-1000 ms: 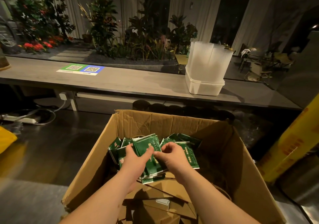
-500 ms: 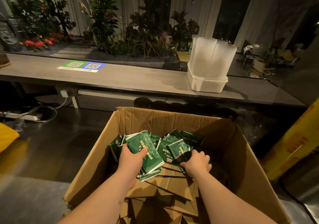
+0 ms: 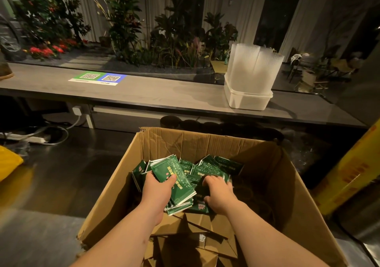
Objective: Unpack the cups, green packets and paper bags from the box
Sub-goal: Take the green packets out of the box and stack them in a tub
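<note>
In the box (image 3: 185, 143), a stack of green packets (image 3: 174, 176) is being gripped by the left hand (image 3: 157, 193); loose ones at its 3 o'clock, under the curled fingers of the right hand (image 3: 219, 197) (hold unclear), are best being squared before lifting.

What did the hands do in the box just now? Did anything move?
The right hand left the green packet stack and moved right and down, onto the loose green packets in the box. Its fingers curl over them, though a firm grip is unclear. The left hand kept holding the stack. The box and the paper bags stayed put.
</note>
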